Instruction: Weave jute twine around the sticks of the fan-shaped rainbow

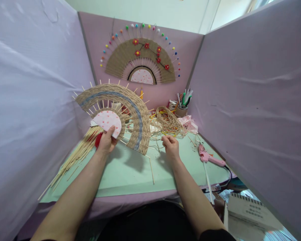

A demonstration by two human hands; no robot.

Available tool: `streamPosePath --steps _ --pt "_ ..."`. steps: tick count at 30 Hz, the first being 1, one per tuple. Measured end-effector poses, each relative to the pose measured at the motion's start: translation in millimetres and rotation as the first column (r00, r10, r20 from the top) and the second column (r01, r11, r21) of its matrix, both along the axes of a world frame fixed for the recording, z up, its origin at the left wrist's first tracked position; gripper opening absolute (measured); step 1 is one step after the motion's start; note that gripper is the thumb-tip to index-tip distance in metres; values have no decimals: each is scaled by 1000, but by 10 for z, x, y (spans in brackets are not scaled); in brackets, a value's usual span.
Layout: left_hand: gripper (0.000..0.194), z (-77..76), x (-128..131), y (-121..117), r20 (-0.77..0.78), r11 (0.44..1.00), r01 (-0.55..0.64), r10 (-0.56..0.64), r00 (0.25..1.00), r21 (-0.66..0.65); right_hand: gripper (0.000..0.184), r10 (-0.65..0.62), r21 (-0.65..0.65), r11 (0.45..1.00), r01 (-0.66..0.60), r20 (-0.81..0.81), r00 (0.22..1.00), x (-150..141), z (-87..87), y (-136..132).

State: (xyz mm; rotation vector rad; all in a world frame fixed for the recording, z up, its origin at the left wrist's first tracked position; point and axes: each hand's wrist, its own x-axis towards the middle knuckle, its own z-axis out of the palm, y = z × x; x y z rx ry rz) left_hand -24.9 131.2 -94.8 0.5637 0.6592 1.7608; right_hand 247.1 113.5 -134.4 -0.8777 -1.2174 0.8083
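Observation:
My left hand (107, 141) holds up a woven fan (142, 117) by the dotted half-disc at its base, thumb in front and fingers behind. The fan is tan cord with a blue band, and bare stick ends poke out along its outer edge. Just right of the fan, the fingertips of my right hand (171, 146) are pinched together on what looks like a thin strand of twine. Behind that hand lies a tangled heap of tan twine (167, 121). A thin stick (152, 170) is on the table below the fan's lower right corner.
A finished-looking fan (122, 53) with red flowers and coloured balls hangs on the back panel. Many thin sticks (75, 155) lie at left. At right rest a pink glue gun (210, 157) and a tool cup (182, 110). Fabric-covered panels enclose both sides.

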Motion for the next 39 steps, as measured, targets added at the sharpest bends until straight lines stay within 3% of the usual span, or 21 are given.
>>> streamPosePath --steps 8,16,22,30,39 --pt "25 -11 -1 13 -44 1000 -14 14 999 11 28 81 -35 996 -80 26 996 -16 -17 -25" --pt "26 23 61 -22 -88 999 -34 36 996 27 25 32 12 999 -35 167 985 -49 100 -139" --pt "26 14 63 -19 -65 999 -45 45 997 8 22 82 38 995 -97 286 955 -92 116 -186" --pt "30 -36 73 -6 -54 1000 -19 19 998 5 18 158 61 980 -187 327 932 -128 65 -132" --pt "34 -126 97 18 -75 999 44 -44 996 -7 22 220 118 937 -330 534 816 -171 97 -178"
